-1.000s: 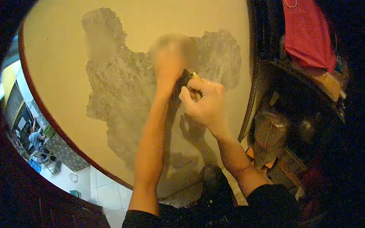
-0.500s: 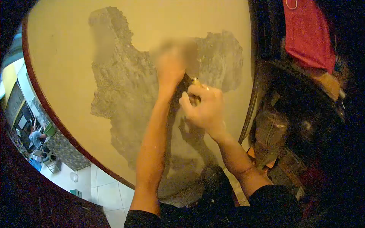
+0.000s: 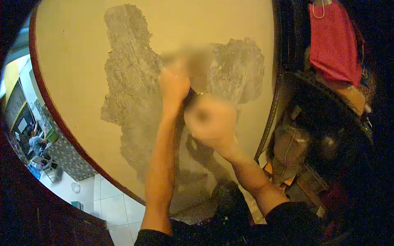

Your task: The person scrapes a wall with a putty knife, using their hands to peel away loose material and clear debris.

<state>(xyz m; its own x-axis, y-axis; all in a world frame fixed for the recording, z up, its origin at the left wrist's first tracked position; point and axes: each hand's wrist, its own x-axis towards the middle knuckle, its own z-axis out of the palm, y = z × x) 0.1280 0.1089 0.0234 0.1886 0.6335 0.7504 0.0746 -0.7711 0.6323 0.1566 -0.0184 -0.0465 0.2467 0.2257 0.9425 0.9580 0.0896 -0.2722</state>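
Note:
A yellow wall [image 3: 78, 61] fills the middle of the head view, with rough grey patches [image 3: 127, 57] where the surface is bare. My left hand [image 3: 174, 84] is up against the wall between two patches; its fingers are smeared by blur, so I cannot make out what it holds. Lower and to the right, my right hand [image 3: 211, 119] is closed in a fist around a small yellow-handled tool, its handle now mostly hidden by the blurred fingers. The tool's kind does not show. Shadows of my arms fall on the wall below.
A dark red edge [image 3: 69, 133] borders the wall on the left. Beyond it a person [image 3: 37, 143] sits near a green basin [image 3: 51, 135], above a tiled floor [image 3: 115, 207]. At right hang a red cloth [image 3: 334, 45] and a brown bag [image 3: 287, 149].
My right hand has moved slightly down and left and turned, so the yellow handle shows less. My left hand has shifted a little left and down. The view has shifted slightly.

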